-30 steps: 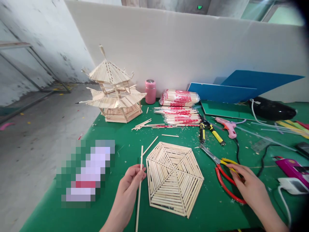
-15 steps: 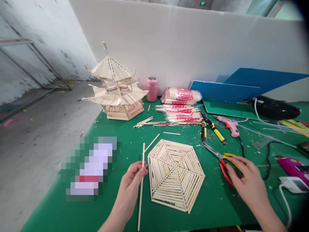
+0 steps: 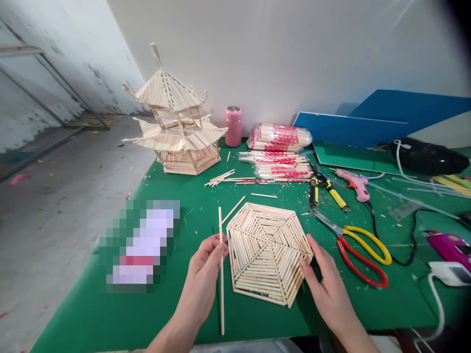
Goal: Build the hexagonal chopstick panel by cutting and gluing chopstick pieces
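Observation:
A long plain wooden stick, like a chopstick, is pinched between the thumb and fingers of my left hand. It stands almost lengthwise along the left side of a hexagonal panel made of rows of thin sticks. The fingertips of this hand come close to the panel's left edge. On the opposite side, my right hand grips the panel's right edge, thumb on top and fingers at the rim. Scissors with one red and one yellow handle lie to the right, untouched.
Behind stands a stick-built pagoda beside a pink flask. Bundled chopsticks, yellow-black pliers and a pink glue gun lie at the back. A blurred-out object is at left; a white plug at right.
My right hand has let go of the scissors, leaving them on the table, and has moved left onto the panel's right edge. My left hand keeps hold of the stick. The view has tilted slightly.

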`<action>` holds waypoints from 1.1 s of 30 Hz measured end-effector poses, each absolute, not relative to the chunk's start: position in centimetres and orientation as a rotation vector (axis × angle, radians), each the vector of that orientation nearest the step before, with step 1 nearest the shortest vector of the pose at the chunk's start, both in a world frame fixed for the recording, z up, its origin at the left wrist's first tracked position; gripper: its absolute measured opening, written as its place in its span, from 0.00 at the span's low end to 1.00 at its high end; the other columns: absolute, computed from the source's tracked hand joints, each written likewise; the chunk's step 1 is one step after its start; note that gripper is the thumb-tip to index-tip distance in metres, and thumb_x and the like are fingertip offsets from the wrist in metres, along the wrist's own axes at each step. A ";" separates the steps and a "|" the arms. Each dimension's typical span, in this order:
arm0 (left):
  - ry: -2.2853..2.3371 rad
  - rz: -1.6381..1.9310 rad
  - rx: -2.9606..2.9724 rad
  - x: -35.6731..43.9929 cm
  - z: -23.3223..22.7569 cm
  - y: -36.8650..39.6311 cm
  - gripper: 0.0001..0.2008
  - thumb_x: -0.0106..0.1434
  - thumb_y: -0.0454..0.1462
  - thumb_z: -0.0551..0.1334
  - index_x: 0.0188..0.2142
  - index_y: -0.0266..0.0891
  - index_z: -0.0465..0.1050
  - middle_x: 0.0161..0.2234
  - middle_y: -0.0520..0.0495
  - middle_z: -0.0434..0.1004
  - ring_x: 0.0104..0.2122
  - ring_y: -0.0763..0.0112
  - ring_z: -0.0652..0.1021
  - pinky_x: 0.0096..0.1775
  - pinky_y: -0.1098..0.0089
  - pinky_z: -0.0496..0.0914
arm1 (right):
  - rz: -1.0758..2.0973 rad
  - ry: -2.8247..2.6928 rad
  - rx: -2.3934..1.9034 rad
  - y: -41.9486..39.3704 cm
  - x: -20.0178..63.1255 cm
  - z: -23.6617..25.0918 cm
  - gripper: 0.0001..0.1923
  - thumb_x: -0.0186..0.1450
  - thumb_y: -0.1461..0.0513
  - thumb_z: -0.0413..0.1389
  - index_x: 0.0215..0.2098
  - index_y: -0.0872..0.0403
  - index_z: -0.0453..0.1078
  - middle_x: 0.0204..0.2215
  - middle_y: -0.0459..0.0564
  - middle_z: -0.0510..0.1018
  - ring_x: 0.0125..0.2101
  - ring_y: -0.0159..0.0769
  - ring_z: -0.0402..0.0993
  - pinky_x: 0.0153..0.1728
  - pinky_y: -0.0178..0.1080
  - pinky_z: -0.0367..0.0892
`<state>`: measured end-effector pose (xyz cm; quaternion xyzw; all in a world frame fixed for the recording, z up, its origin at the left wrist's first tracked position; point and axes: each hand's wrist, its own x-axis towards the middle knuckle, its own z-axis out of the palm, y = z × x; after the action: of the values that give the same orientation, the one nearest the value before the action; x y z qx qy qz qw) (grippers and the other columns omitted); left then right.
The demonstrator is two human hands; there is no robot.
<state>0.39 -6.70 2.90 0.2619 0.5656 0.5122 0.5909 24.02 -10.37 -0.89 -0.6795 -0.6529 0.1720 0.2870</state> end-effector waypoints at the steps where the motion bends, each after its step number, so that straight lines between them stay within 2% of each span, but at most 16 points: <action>1: 1.317 1.194 0.597 0.5 2.9 -6.5 0.10 0.52 0.42 0.62 0.26 0.36 0.70 0.41 0.46 0.71 0.42 0.66 0.71 0.45 0.68 0.64 | 0.482 -1.727 -1.815 -10.0 24.0 -0.9 0.26 0.64 0.55 0.44 0.59 0.49 0.46 0.56 0.53 0.58 0.55 0.44 0.54 0.50 0.51 0.57; 8: 1.299 1.219 0.594 0.3 2.9 -6.0 0.09 0.51 0.41 0.63 0.29 0.37 0.71 0.36 0.49 0.72 0.39 0.70 0.72 0.45 0.68 0.63 | 0.347 -1.773 -1.785 -8.4 24.4 -0.7 0.25 0.63 0.55 0.46 0.57 0.53 0.52 0.54 0.56 0.61 0.54 0.47 0.55 0.51 0.54 0.55; 11: 1.380 1.236 0.677 0.1 3.6 -6.7 0.10 0.52 0.42 0.63 0.31 0.38 0.71 0.33 0.52 0.71 0.34 0.75 0.70 0.40 0.74 0.64 | 0.340 -1.721 -1.739 -9.1 23.6 0.7 0.24 0.62 0.56 0.48 0.55 0.51 0.54 0.55 0.55 0.59 0.54 0.47 0.54 0.51 0.53 0.55; 14: 1.373 1.229 0.705 0.5 4.8 -7.8 0.10 0.53 0.43 0.62 0.29 0.38 0.71 0.24 0.55 0.67 0.27 0.79 0.67 0.31 0.79 0.62 | 0.562 -1.682 -1.583 -10.5 21.6 2.7 0.18 0.63 0.59 0.48 0.51 0.50 0.58 0.49 0.54 0.65 0.47 0.41 0.64 0.46 0.44 0.63; 17: 1.292 1.184 0.663 1.8 5.7 -9.0 0.10 0.52 0.43 0.63 0.28 0.37 0.71 0.21 0.54 0.67 0.23 0.78 0.66 0.28 0.78 0.62 | 0.855 -1.752 -1.381 -11.9 19.4 3.9 0.15 0.62 0.61 0.49 0.48 0.50 0.61 0.43 0.51 0.71 0.42 0.37 0.69 0.41 0.38 0.67; 22: 1.172 1.093 0.681 3.6 4.8 -11.1 0.09 0.52 0.41 0.62 0.25 0.37 0.71 0.23 0.51 0.71 0.26 0.73 0.70 0.32 0.74 0.65 | 1.070 -1.812 -1.223 -13.4 18.0 3.7 0.19 0.63 0.64 0.47 0.53 0.51 0.57 0.43 0.50 0.73 0.40 0.34 0.70 0.41 0.35 0.67; 27: 1.198 1.002 0.918 3.4 3.8 -12.3 0.09 0.54 0.41 0.61 0.24 0.36 0.72 0.26 0.49 0.72 0.30 0.71 0.70 0.34 0.74 0.65 | 0.985 -1.937 -1.216 -13.4 19.1 3.7 0.12 0.63 0.66 0.46 0.44 0.52 0.66 0.36 0.50 0.75 0.37 0.33 0.71 0.37 0.34 0.67; 31: 1.259 0.898 1.196 1.8 3.3 -12.9 0.09 0.56 0.40 0.58 0.31 0.38 0.73 0.27 0.49 0.71 0.26 0.73 0.71 0.29 0.74 0.67 | 0.890 -2.027 -1.245 -12.9 21.1 3.5 0.12 0.64 0.66 0.45 0.43 0.53 0.66 0.35 0.51 0.73 0.35 0.33 0.70 0.35 0.34 0.67; 33: 1.337 0.965 1.471 0.5 2.9 -13.0 0.07 0.57 0.37 0.57 0.31 0.38 0.71 0.27 0.49 0.71 0.27 0.73 0.71 0.29 0.74 0.67 | 0.798 -2.076 -1.283 -12.7 22.4 2.9 0.13 0.64 0.67 0.45 0.44 0.54 0.66 0.36 0.52 0.73 0.35 0.33 0.70 0.34 0.35 0.66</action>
<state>0.55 -13.00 2.89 0.5948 0.5406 0.3902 0.4491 22.41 -12.71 2.87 -0.4793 -0.7754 0.2981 0.2831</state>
